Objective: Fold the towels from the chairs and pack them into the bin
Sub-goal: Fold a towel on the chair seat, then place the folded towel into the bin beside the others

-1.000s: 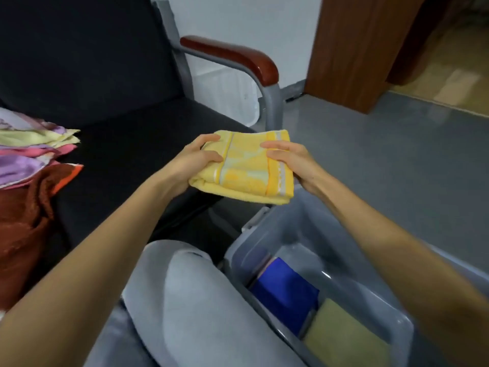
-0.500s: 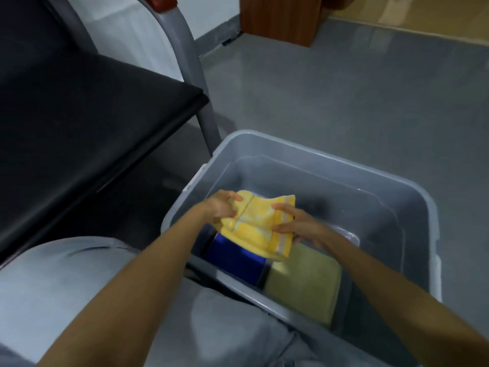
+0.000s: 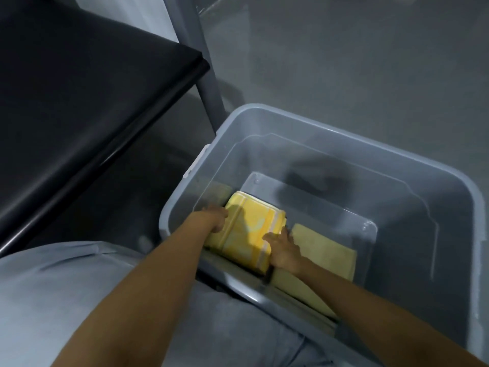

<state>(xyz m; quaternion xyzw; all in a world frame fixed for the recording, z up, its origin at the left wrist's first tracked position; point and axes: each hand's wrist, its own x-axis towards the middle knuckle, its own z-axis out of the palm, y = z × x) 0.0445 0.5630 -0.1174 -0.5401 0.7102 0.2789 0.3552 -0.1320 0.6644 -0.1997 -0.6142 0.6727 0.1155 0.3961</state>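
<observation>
In bin (image 3: 344, 133), yellow towel (image 3: 246, 234) (white-striped) between left hand (image 3: 214, 219), right hand (image 3: 281, 250)

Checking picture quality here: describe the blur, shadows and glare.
Head view: soft throughout; a dark shadow crosses the yellow towel between the left hand and right hand; another darkens the bin floor; a pale sheen streaks the chair seat.

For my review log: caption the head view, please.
A left hand and right hand hold a folded yellow striped towel inside a translucent grey plastic bin beside a folded pale olive towel.
</observation>
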